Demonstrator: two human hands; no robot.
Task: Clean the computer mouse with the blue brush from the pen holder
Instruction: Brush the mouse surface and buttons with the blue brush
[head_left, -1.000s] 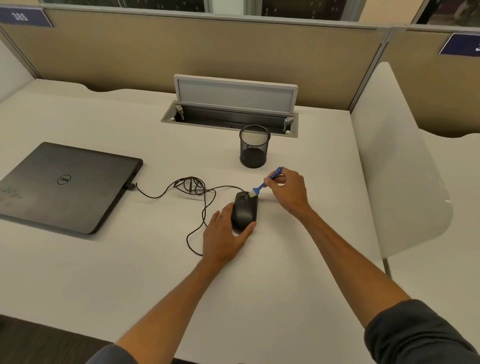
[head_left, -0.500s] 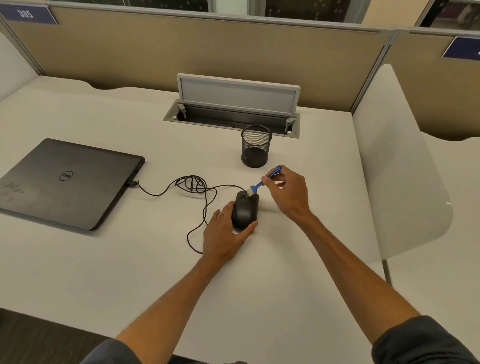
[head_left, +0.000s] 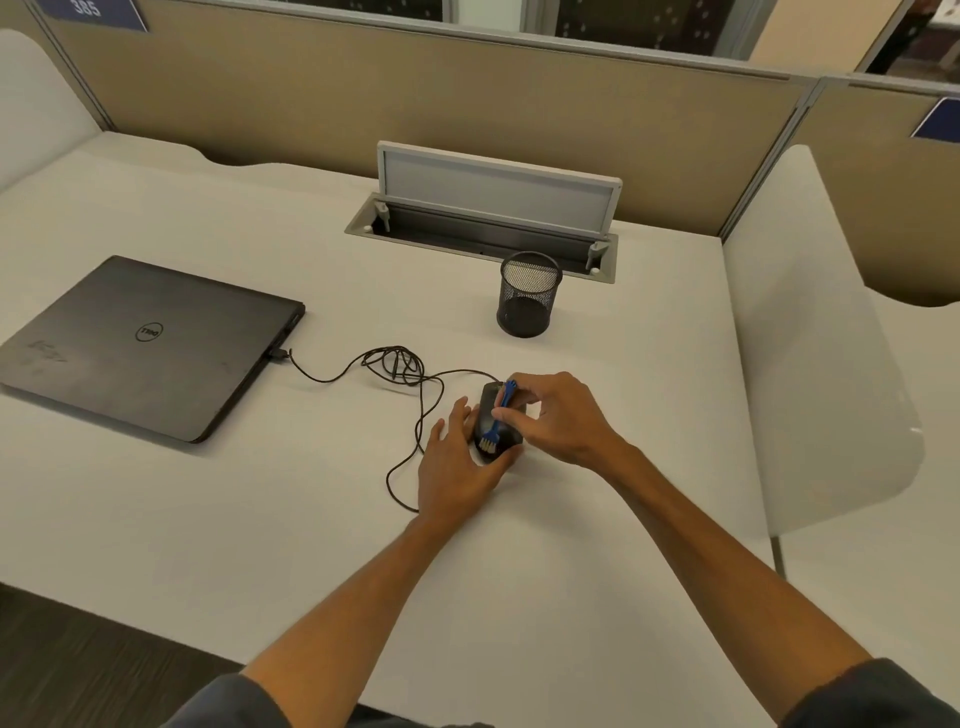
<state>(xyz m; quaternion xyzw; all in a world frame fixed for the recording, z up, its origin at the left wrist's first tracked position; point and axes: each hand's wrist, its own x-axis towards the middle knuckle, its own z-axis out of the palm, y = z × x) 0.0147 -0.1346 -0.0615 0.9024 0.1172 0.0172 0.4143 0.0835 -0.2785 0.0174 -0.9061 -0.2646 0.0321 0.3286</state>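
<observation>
A black wired computer mouse (head_left: 485, 410) lies on the white desk (head_left: 260, 519). My left hand (head_left: 457, 467) cups its near left side and holds it down. My right hand (head_left: 556, 415) pinches a small blue brush (head_left: 498, 415) by the handle. The brush lies along the top of the mouse with its pale bristles (head_left: 488, 443) on the near end. The black mesh pen holder (head_left: 529, 294) stands upright behind the mouse and looks empty.
A closed black laptop (head_left: 150, 343) lies at the left, with the mouse cable (head_left: 395, 369) plugged into it and coiled between them. An open cable hatch (head_left: 483, 228) sits at the back. A white divider panel (head_left: 810, 338) borders the desk's right side.
The brush was at the far end of the mouse with its handle pointing up and right; my right hand has turned it and brought the bristles to the near end. My left hand stays on the mouse.
</observation>
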